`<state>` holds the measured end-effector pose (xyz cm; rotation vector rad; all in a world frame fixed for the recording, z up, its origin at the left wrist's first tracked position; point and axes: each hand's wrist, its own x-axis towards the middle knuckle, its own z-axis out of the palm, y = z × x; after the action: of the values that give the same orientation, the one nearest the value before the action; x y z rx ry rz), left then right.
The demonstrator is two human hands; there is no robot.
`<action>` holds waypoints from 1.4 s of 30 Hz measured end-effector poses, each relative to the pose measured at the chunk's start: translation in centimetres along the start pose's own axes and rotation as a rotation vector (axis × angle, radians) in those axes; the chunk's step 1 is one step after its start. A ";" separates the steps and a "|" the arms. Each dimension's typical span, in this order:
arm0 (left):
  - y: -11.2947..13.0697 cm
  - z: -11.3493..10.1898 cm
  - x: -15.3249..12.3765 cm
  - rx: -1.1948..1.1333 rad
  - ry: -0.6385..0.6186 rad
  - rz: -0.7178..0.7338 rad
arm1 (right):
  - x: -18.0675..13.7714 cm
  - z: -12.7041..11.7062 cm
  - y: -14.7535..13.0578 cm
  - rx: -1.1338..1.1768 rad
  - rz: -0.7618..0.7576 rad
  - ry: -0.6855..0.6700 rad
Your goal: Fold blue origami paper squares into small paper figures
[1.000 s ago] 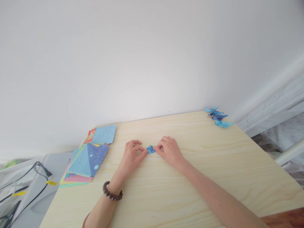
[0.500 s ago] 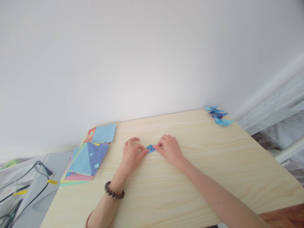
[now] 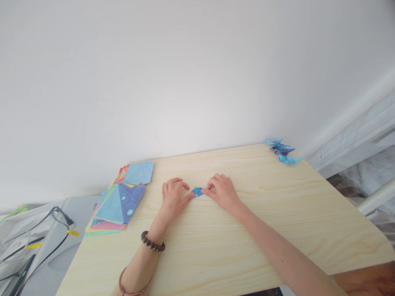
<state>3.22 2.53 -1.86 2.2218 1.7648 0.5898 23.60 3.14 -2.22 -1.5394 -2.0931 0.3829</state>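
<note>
A small folded blue paper piece (image 3: 196, 191) lies on the light wooden table (image 3: 222, 246), between my two hands. My left hand (image 3: 173, 198), with a bead bracelet on its wrist, presses a fingertip on the paper's left end, the other fingers loosely curled. My right hand (image 3: 222, 192) pinches the paper's right end, fingers curled close together. Both hands rest on the tabletop.
A stack of coloured paper squares (image 3: 119, 203) lies at the table's left edge. Several folded blue paper figures (image 3: 282, 150) sit at the far right corner. Left of the table, cables (image 3: 43, 234) lie on a grey surface. A white wall stands behind.
My left hand's fingers have spread a little and its fingertip now lies flatter on the paper. The view shifted slightly to the left. The paper piece stays in place.
</note>
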 end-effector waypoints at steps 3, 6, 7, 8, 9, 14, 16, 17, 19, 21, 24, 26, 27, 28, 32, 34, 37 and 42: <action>0.0 0.1 0.1 -0.009 0.007 -0.003 | -0.2 0.0 -0.3 -0.010 -0.008 0.027; -0.1 0.1 0.1 -0.013 0.010 0.004 | -0.2 0.3 -0.7 -0.031 0.019 0.049; -0.1 0.1 0.1 -0.014 0.008 0.003 | -0.1 0.4 -0.8 -0.037 0.033 0.049; -0.1 0.1 0.0 -0.015 0.004 0.003 | -0.1 0.5 -0.8 -0.041 0.047 0.046; -0.1 0.1 0.0 -0.016 0.000 0.002 | 0.0 0.6 -0.8 -0.043 0.059 0.043; 0.0 0.0 -0.1 -0.015 -0.007 -0.012 | 0.3 0.5 0.0 -0.009 0.091 0.010; 0.0 0.0 -0.1 -0.015 -0.008 -0.006 | 0.5 0.3 0.3 0.012 0.088 -0.011; -0.1 0.0 -0.1 -0.014 -0.007 0.002 | 0.6 0.2 0.5 0.023 0.085 -0.019; -0.1 0.0 -0.1 -0.010 -0.001 0.020 | 0.7 0.0 0.7 0.050 0.079 -0.040; -0.1 0.0 -0.1 -0.015 0.015 0.051 | 0.9 -0.1 0.9 0.074 0.076 -0.057; 0.3 -0.4 -0.2 -0.070 0.048 0.144 | 0.9 -0.2 0.9 0.089 0.075 -0.065; 0.8 -0.8 -0.3 -0.102 0.031 0.252 | 0.9 -0.3 0.8 0.092 0.077 -0.061; 1.1 -1.0 -0.3 -0.103 0.013 0.310 | 0.9 -0.3 0.7 0.094 0.079 -0.059; 1.2 -1.1 -0.4 -0.096 -0.005 0.363 | 0.9 -0.3 0.7 0.098 0.081 -0.056; 1.3 -1.4 -0.4 -0.045 -0.022 0.443 | 0.8 -0.3 0.6 0.110 0.084 -0.054; 1.0 -1.3 -0.4 -0.027 -0.036 0.439 | 0.7 -0.2 0.6 0.106 0.084 -0.050; 0.5 -1.4 -0.6 -0.016 -0.040 0.456 | 0.6 -0.2 0.6 0.094 0.079 -0.037; 0.4 -1.7 -0.8 0.037 -0.048 0.497 | 0.6 -0.1 0.6 0.071 0.074 -0.039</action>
<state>2.64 1.54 -0.25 2.6890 1.2024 0.5921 24.00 3.89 -2.27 -1.5829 -2.0333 0.5128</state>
